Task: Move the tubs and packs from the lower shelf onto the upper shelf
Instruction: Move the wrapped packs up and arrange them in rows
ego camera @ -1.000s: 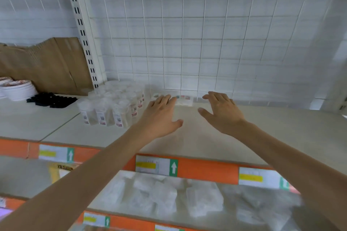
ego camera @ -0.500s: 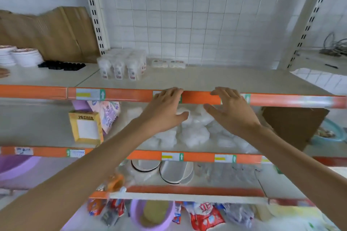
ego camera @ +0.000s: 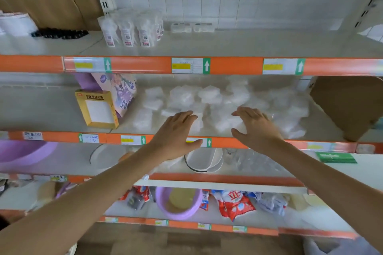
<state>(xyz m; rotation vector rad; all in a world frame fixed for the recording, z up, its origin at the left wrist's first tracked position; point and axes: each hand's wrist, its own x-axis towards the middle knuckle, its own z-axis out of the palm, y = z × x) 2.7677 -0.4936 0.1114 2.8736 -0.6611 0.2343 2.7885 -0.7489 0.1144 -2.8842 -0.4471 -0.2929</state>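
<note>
Several clear packs of white pads (ego camera: 207, 99) lie in a loose heap on the lower shelf (ego camera: 51, 109). My left hand (ego camera: 176, 132) and my right hand (ego camera: 255, 128) hover over the front of that heap, palms down, fingers straight and spread, holding nothing. On the upper shelf (ego camera: 248, 43) stand several clear tubs with labels (ego camera: 132, 29) in a cluster at the left, and two flat white packs (ego camera: 191, 27) lie against the back wall.
A yellow box (ego camera: 97, 109) and a purple printed bag (ego camera: 120, 91) stand left of the heap. A cardboard box (ego camera: 350, 105) fills the shelf's right end. White tubs and black pieces sit at the upper left. Lower shelves hold bowls, a purple tub and snack bags.
Both hands came down from the upper shelf, past its orange edge, to the heap of packs on the lower shelf. The view tilted downward with them.
</note>
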